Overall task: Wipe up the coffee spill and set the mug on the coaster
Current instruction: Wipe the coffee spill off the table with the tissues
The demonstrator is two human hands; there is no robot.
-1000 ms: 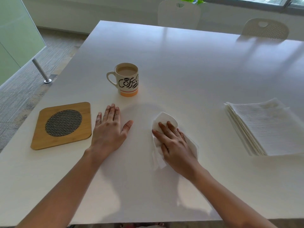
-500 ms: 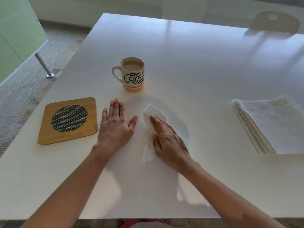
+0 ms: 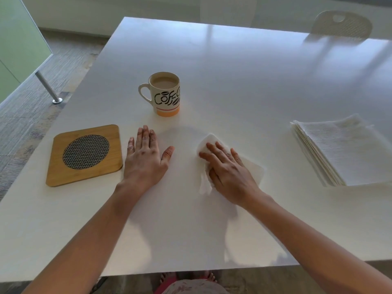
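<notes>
Head view. White mug [image 3: 166, 96] with orange base, full of milky coffee, upright at centre-left on table [image 3: 233, 71]. Wooden coaster [image 3: 63, 177] left. Right hand [image 3: 228, 168] flat, fingers straight, pressing white napkin [image 3: 209, 141] at centre. Left hand [image 3: 146, 158] spread flat on table.

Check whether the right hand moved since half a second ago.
Yes: the right hand and napkin slid right, away from the mug and the left hand.

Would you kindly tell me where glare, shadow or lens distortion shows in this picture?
Head view: window glare washes out the far table; faint arm shadows lie near its front edge, which the wide lens bows; mug and coaster are sharp.
</notes>
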